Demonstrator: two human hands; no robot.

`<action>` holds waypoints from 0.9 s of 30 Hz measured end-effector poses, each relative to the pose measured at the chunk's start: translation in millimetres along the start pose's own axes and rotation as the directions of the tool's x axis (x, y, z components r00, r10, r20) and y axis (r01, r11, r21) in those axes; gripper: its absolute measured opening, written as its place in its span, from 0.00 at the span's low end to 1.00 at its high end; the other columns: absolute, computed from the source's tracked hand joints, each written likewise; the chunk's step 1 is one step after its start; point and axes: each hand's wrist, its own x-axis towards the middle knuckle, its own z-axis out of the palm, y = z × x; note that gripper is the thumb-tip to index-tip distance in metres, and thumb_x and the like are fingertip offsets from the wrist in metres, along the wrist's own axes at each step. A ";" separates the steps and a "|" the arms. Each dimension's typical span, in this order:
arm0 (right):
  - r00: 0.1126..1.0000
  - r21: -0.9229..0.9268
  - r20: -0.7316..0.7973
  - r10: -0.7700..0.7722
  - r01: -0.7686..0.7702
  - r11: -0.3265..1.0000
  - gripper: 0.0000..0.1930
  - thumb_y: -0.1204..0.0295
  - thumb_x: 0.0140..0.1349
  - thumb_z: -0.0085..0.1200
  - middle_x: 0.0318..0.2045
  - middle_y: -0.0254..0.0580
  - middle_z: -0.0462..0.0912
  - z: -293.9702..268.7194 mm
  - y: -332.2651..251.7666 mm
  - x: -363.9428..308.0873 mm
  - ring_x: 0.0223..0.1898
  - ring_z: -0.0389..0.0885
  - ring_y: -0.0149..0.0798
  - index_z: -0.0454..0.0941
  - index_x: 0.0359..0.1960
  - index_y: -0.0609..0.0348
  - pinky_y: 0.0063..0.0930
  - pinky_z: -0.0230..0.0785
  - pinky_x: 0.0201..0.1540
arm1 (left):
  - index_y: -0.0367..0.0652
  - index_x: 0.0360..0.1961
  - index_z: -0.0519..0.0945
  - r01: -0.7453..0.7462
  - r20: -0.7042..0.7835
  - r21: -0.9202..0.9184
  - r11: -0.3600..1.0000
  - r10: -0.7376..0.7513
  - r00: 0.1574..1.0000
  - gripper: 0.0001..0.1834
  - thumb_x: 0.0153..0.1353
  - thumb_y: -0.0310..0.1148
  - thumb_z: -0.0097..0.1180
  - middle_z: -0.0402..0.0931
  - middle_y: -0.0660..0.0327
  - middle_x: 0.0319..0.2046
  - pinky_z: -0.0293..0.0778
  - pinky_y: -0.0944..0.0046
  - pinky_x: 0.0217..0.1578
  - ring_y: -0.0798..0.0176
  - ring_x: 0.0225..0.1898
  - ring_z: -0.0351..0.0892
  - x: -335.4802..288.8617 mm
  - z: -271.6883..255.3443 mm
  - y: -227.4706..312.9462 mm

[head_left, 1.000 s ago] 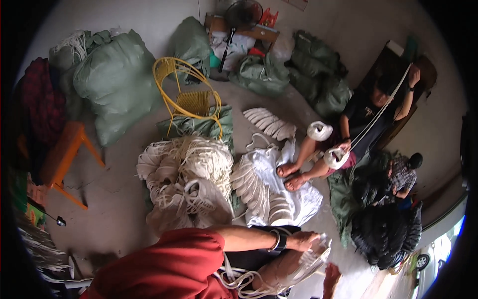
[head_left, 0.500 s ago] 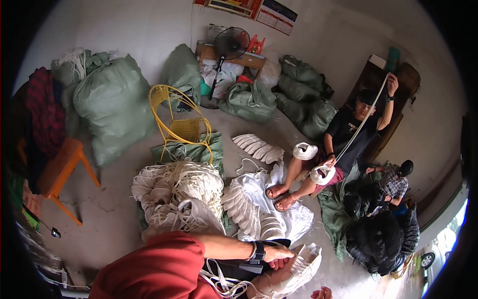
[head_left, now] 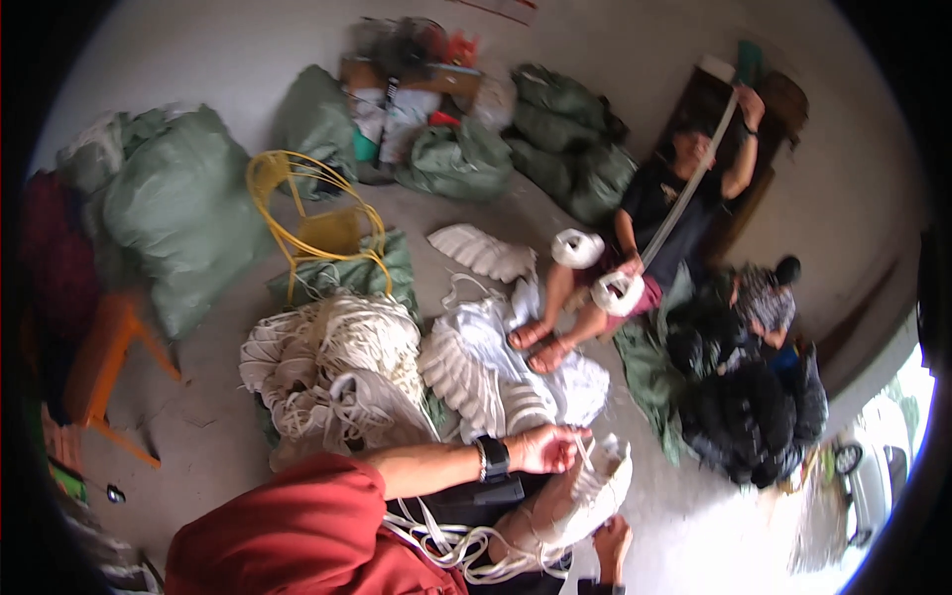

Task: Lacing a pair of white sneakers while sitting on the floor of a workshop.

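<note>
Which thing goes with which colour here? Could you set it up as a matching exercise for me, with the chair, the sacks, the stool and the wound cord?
Things:
1. wire chair
2. big stuffed sacks
3. stool
4. cord bundle under the left hand

Colours:
A. white
B. orange
C. yellow
D. green

Pairs: 1-C, 2-D, 3-B, 4-A
</note>
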 end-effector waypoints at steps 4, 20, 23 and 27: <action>0.999 -0.134 -0.042 -0.011 0.005 0.991 0.06 0.73 0.54 0.48 0.21 0.53 0.77 -17.8 -40.5 0.4 0.24 0.75 0.57 0.72 0.22 0.61 0.48 0.66 0.28 | 0.43 0.35 0.75 -0.043 -0.041 0.132 0.990 0.049 0.998 0.09 0.63 0.38 0.52 0.77 0.61 0.25 0.77 0.61 0.31 0.59 0.32 0.80 -8.4 -2.3 13.1; 0.950 0.913 0.163 0.265 -0.044 -0.406 0.07 0.72 0.61 0.51 0.39 0.44 0.80 -116.6 -98.0 15.1 0.45 0.78 0.40 0.74 0.38 0.61 0.41 0.64 0.60 | 0.50 0.20 0.62 -0.611 -0.714 -0.066 0.789 0.390 0.581 0.11 0.61 0.33 0.38 0.54 0.68 0.11 0.52 0.65 0.17 0.66 0.13 0.53 -149.7 -145.9 160.8; 0.948 0.938 0.091 0.306 0.022 -0.346 0.06 0.73 0.66 0.45 0.26 0.36 0.76 -158.5 -63.0 11.9 0.29 0.74 0.33 0.71 0.31 0.59 0.28 0.69 0.43 | 0.51 0.19 0.62 -0.688 -0.790 0.010 0.725 0.428 0.439 0.10 0.58 0.32 0.40 0.52 0.70 0.11 0.49 0.65 0.16 0.67 0.12 0.52 -190.1 -193.5 184.8; 0.858 0.938 0.058 0.510 0.128 -0.323 0.04 0.75 0.66 0.47 0.23 0.34 0.73 -215.2 10.9 -19.3 0.23 0.68 0.29 0.70 0.32 0.59 0.22 0.66 0.27 | 0.51 0.18 0.62 -0.753 -0.869 0.026 0.657 0.388 0.308 0.10 0.56 0.31 0.41 0.52 0.70 0.11 0.49 0.66 0.15 0.68 0.12 0.52 -236.6 -250.7 203.2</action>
